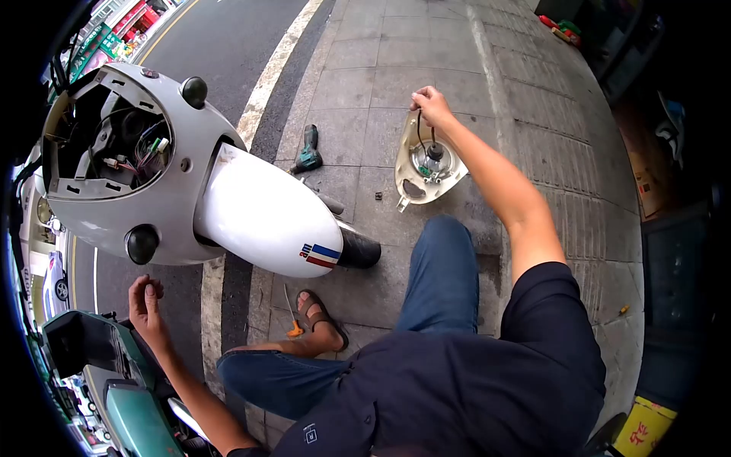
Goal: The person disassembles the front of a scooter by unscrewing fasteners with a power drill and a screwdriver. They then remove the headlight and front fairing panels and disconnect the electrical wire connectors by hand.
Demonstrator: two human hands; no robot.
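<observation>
Far left on my feed, the left hand (146,306) hangs just on the near side of the rounded grey scooter front shell (179,204), fingers loosely curled, thumb apart, nothing in its grasp that I can see. Beyond it gapes the shell's big round opening (91,186), a bundle of thin coloured wires (145,156) showing inside. Going right, here's the glossy white mudguard (263,209), then the teal-and-black power drill (308,158) lying on the paving (343,114). And here's my right hand (429,105): fingers pinched together at the narrow top of the cream plastic headlight housing (436,190), a black cable (419,129) right beneath; I can't tell whether they have the cable too. The housing's long axis runs from that hand back towards me, broad end nearer. So the relation I'm minding: housing well right of the opening, mudguard and drill between; right hand at the housing, left hand nearer the shell.
</observation>
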